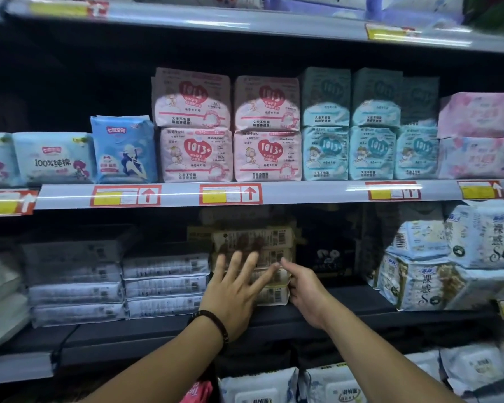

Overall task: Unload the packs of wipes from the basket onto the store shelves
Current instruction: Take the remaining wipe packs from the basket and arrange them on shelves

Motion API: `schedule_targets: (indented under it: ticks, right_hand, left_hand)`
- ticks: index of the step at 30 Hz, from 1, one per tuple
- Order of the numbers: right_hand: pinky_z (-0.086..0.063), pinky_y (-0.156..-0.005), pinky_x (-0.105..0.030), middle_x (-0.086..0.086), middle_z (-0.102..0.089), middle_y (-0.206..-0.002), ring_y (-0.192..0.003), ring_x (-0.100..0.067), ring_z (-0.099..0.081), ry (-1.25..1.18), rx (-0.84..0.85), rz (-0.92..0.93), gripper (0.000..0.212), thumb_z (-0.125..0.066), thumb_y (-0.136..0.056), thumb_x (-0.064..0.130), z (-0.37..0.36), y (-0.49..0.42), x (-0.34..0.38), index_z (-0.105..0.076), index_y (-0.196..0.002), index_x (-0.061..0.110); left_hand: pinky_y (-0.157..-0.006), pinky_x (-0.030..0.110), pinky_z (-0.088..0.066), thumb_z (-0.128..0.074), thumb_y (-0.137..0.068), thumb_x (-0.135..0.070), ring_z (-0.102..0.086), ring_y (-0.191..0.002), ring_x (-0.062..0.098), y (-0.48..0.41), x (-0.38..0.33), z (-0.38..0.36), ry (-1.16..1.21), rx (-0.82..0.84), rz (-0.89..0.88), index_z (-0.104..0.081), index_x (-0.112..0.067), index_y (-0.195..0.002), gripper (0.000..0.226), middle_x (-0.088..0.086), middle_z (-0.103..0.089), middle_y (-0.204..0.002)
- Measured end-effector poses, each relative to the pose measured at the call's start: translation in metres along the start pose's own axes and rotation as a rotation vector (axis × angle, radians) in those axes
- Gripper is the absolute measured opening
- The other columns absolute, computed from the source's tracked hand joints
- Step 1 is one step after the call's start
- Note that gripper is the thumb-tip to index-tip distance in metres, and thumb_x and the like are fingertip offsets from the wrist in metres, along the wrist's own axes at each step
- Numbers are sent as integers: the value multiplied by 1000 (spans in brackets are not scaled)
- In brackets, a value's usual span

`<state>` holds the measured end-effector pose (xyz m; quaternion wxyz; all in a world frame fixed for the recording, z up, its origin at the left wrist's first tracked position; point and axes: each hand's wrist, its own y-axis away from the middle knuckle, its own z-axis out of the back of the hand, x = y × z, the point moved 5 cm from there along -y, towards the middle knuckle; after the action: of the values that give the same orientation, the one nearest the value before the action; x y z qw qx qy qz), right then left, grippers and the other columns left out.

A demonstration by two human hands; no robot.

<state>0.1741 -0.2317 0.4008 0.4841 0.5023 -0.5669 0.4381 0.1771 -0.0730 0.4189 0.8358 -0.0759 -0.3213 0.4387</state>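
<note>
On the lower shelf (317,312) of a dim store aisle, a stack of beige packs of wipes (262,257) sits between flat white packs (165,283) on its left and pale blue packs (437,274) further right. The left hand (233,289), wearing a dark bead bracelet (216,324), lies flat against the front of the stack, fingers (246,266) spread wide. The right hand (306,289) touches the stack's right edge, its fingers curled against the packs; whether they pinch one cannot be told. Above, a shelf (303,193) with red and yellow price tags carries pink packs (230,129) and light blue packs (361,126). The basket is out of view.
</note>
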Motion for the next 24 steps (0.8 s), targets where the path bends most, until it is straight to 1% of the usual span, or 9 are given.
schedule_targets:
  ticks: [3,5,7,9,12,17,19,21,24]
  right_hand:
    - [-46,-119,-46,-8,-76,-129,-125,-25,-69,13,-6,-11,51,-59,-102,51,5,-4,0,-64,-140,18]
    - [-45,-119,-47,-3,-77,-127,-125,-23,-69,51,-11,20,52,-58,-101,58,6,-4,1,-65,-138,22]
    - [-45,-117,-49,3,-76,-128,-124,-21,-68,98,-42,63,74,-63,-83,77,4,-6,1,-63,-139,28]
    - [-46,-116,-51,6,-73,-132,-126,-19,-66,123,-52,111,86,-61,-68,85,1,-9,1,-61,-137,34]
    - [-40,-121,-53,3,-63,-146,-136,-22,-58,92,-55,125,96,-58,-66,85,-6,-9,0,-53,-146,33]
    - [-25,-128,-55,1,-32,-172,-155,-25,-36,100,-40,39,137,-54,-54,105,-5,-18,0,-19,-167,35]
    - [-23,-129,-55,-1,-25,-174,-158,-26,-30,182,-52,11,114,-45,-77,92,-6,-11,4,-14,-169,31]
    - [-26,-128,-52,-3,-30,-172,-156,-27,-33,282,-78,33,85,-37,-101,72,-10,4,13,-20,-168,23]
    - [-39,-113,-35,-4,-49,-156,-138,-23,-50,453,-139,91,57,-38,-111,50,-5,22,20,-39,-157,16]
  left_hand:
    - [-123,66,8,-38,-109,-44,10,-159,46,0,-1,2,10,-23,9,42,-37,-153,91,13,19,-174]
    - [-123,65,7,-41,-108,-46,7,-159,44,-1,0,6,40,-71,35,44,-38,-151,95,12,16,-174]
    - [-123,65,6,-43,-107,-48,2,-158,44,-1,5,8,63,-88,75,45,-42,-150,98,11,10,-174]
    - [-122,65,0,-42,-107,-50,-6,-155,44,-4,9,6,57,-62,95,46,-43,-148,97,11,2,-173]
    - [-121,66,-6,-38,-106,-61,-13,-152,44,-11,5,0,36,-9,93,47,-38,-144,95,13,-5,-170]
    - [-123,66,-6,-32,-104,-70,-9,-156,47,-27,4,-15,55,140,119,45,-40,-142,91,13,1,-174]
    - [-122,69,8,-29,-102,-73,8,-158,49,-33,6,-19,49,168,131,45,-41,-143,90,14,21,-173]
    - [-118,71,18,-27,-102,-74,22,-156,49,-36,7,-21,29,209,144,44,-42,-145,89,14,36,-168]
    - [-122,69,6,-25,-102,-74,12,-159,46,-35,5,-19,45,283,158,37,-41,-153,87,12,25,-173]
